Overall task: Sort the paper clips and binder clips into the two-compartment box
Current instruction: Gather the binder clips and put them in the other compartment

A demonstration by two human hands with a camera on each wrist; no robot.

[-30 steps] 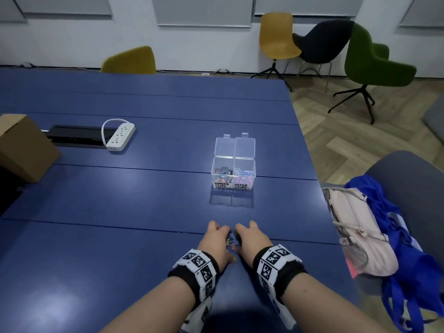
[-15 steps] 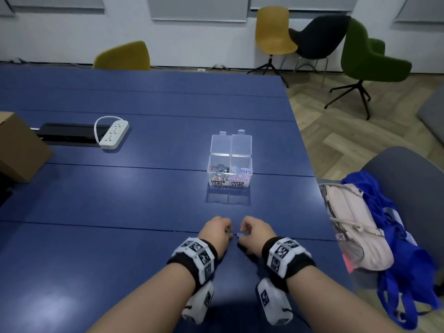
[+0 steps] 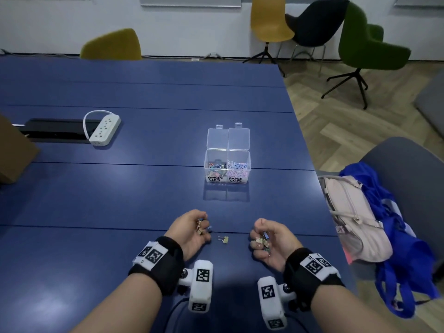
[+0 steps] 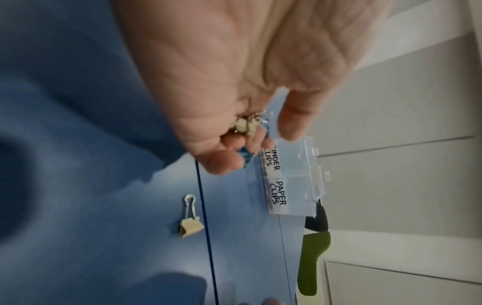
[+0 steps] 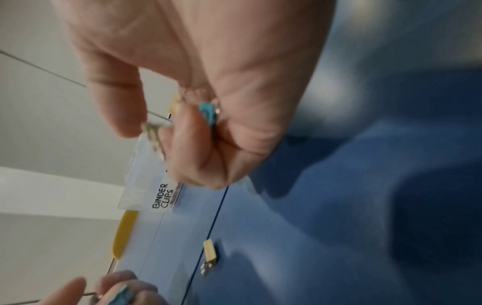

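Box (image 3: pixel 227 164) lies straight ahead of both hands, mid-table toward right edge. Left hand (image 3: pixel 189 230) and right hand (image 3: pixel 270 241) apart, each clutching binder clips; binder-clip compartment on left-hand side.

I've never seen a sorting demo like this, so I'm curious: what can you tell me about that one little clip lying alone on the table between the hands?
The binder clip is small, with a cream-coloured folded body and two silvery wire handles lying together. It lies flat on the blue table, right beside a seam between panels, between the left hand and right hand. Neither hand touches it. The clear box stands farther off.
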